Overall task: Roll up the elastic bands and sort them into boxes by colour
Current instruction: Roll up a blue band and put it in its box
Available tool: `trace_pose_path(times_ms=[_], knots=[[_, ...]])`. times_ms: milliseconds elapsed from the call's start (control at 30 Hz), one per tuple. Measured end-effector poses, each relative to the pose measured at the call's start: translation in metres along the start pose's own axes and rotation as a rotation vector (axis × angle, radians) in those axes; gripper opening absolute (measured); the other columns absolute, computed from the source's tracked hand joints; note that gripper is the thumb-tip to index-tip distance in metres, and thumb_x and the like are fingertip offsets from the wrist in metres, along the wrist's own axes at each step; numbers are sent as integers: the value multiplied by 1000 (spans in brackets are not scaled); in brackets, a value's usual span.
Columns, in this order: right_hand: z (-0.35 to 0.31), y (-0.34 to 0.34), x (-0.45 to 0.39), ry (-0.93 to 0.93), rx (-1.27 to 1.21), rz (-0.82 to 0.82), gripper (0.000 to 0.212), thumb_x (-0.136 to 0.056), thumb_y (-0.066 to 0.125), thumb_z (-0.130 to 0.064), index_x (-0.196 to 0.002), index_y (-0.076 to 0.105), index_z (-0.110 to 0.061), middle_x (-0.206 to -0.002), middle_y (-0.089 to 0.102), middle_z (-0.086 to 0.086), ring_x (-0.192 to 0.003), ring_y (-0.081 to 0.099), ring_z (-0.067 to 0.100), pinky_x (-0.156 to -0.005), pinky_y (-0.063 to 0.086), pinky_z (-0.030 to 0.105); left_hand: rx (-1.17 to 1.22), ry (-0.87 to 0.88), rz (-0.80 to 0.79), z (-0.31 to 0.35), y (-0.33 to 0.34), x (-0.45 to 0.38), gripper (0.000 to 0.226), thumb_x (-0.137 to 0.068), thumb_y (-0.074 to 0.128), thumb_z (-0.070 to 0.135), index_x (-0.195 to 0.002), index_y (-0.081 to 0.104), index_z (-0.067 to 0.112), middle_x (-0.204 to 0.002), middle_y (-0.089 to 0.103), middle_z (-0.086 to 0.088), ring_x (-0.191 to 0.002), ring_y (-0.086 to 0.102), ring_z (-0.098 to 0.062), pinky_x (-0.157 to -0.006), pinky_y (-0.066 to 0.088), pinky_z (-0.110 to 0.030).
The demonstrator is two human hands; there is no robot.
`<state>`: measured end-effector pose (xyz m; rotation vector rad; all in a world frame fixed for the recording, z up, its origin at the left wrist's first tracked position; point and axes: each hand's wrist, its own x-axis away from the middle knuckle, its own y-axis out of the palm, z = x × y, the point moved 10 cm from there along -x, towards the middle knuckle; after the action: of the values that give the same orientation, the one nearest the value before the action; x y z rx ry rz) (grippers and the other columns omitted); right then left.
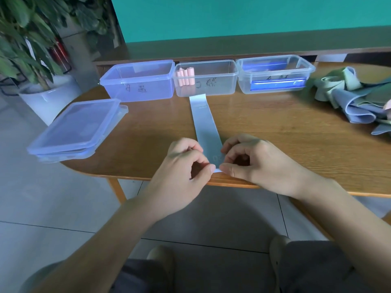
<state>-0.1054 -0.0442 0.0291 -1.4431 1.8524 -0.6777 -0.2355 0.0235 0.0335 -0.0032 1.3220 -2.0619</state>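
While left hand [186, 163] and right hand [251, 163] both pinched near end of pale blue band [204, 123], grip closed on it at worktop [275, 132] edge, band lay flat toward three boxes: left box [140, 81], middle box [206, 78] (pink rolls [186, 76] inside), right box [275, 74]. Loose bands [351, 96] heaped far right.

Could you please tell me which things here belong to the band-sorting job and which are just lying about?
Job: blue band, pinched by left hand and right hand; three boxes; pink rolls; band pile.
Lying about: stacked lids; potted plant.
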Motion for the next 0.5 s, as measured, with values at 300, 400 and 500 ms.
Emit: trace_pose_path(times_ms=[300,400,500], knots=[[0,-3,-4,-29,-127,-18,9,-87,78,-25,-86,69,-26,-101,63,-4,-95,59,12,-83,46,25,97,93,-2,8,-3,-4,8,-91,69,16,-90,70,24,-92,60,14,-91,57,-10,-76,46,-26],[-3,1,-4,-71,-151,-27,9,-90,76,-18,-90,71,-26,-100,64,-6,-95,60,15,-86,47,30,52,170,6,12,-4,-3,10,-94,66,14,-93,74,20,-90,62,12,-89,58,-9,-75,45,-24],[-4,2,-4,-95,-149,-27,12,-92,73,-15,-93,72,-27,-101,63,-7,-94,60,16,-86,48,30,7,205,1,13,-4,-2,10,-95,66,20,-97,75,20,-92,63,12,-91,59,-8,-76,46,-20]])
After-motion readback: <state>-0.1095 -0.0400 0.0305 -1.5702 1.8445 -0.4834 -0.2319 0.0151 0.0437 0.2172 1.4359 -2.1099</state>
